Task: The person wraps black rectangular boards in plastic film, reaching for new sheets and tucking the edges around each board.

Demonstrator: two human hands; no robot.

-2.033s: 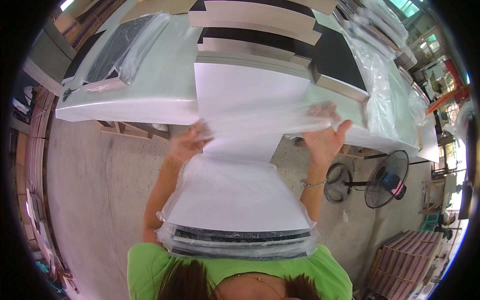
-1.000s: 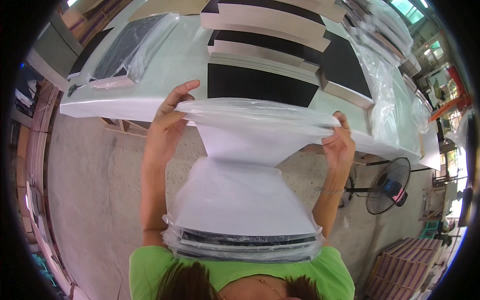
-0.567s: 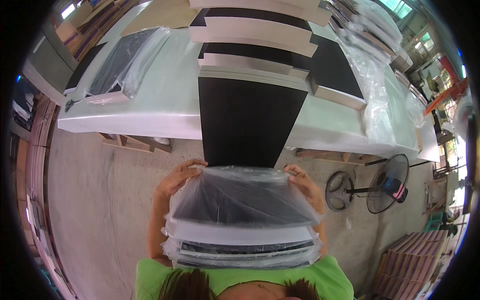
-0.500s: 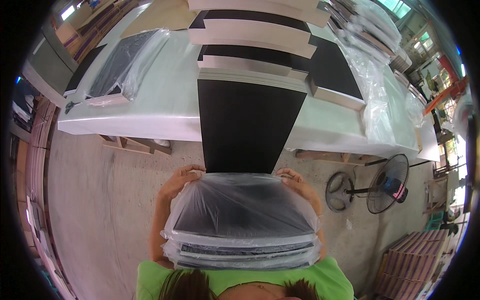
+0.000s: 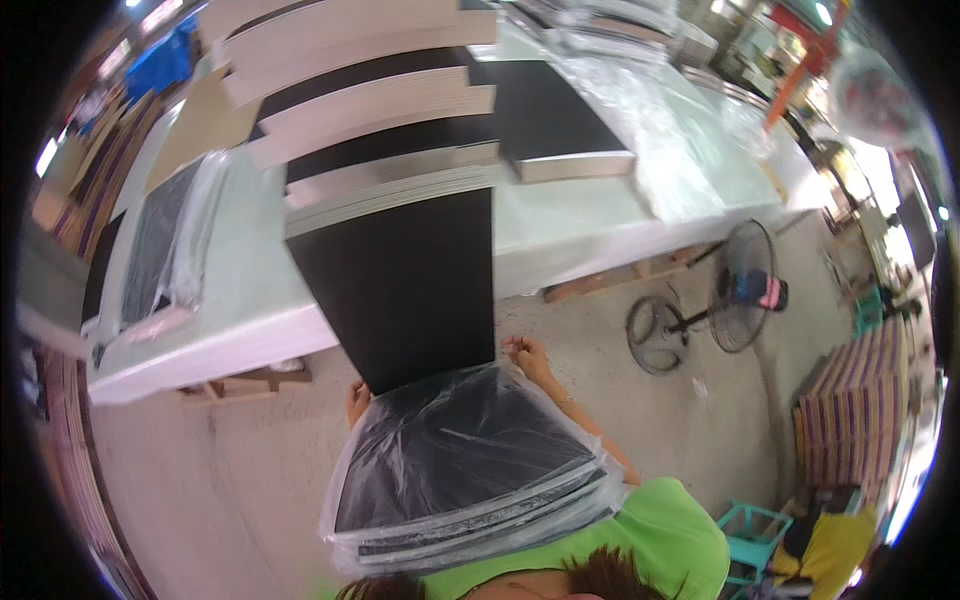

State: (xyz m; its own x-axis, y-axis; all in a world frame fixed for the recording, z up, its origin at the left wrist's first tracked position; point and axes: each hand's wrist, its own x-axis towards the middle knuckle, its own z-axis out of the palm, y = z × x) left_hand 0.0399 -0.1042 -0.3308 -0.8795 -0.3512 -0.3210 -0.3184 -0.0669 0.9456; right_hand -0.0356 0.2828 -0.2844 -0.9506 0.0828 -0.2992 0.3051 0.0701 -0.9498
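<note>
Close to my body lies a pile of flat black panels in a clear plastic bag point(image 5: 470, 430), its film wrinkled over the top. Beyond it a smooth black panel point(image 5: 410, 285) slopes from a pale-edged stack on the table down to the bag's far edge. My left hand point(image 5: 358, 403) is closed at the bag's far left corner, its fingers partly hidden. At the far right corner my right hand point(image 5: 527, 358) has its fingers curled by the bag's edge; the film between the fingertips is hard to see.
More black panels point(image 5: 385, 80) stand in stepped stacks on the white-covered table point(image 5: 250, 270). A wrapped panel point(image 5: 165, 240) lies left, a black stack point(image 5: 555, 110) right, beside loose plastic film point(image 5: 650, 130). On the floor at right are a fan point(image 5: 745, 285), striped stacked boards point(image 5: 850, 420) and a turquoise stool point(image 5: 750, 535).
My view has turned and tilted, so the table now slants and sits further left. My hands stay by the bag's far corners; the left one is now more hidden behind the bag's edge.
</note>
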